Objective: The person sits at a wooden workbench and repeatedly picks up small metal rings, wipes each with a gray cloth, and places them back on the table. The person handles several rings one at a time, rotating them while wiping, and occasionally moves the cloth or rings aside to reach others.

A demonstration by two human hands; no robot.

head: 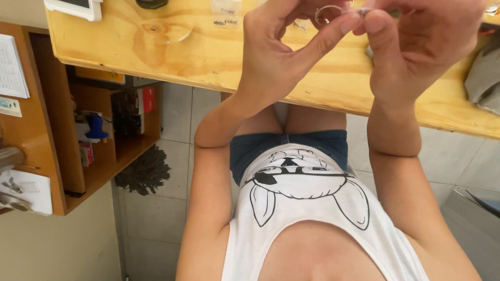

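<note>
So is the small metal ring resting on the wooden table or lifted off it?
Lifted: the metal ring is pinched between the left hand and right hand, above the wooden table.

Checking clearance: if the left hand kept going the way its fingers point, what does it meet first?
Likely the right hand: the left hand points its fingers toward it, both pinching a small metal ring above the wooden table. Depth is hard to judge.

Bright even daylight, soft shadows, mild edge distortion, hands perhaps slightly blurred.
</note>
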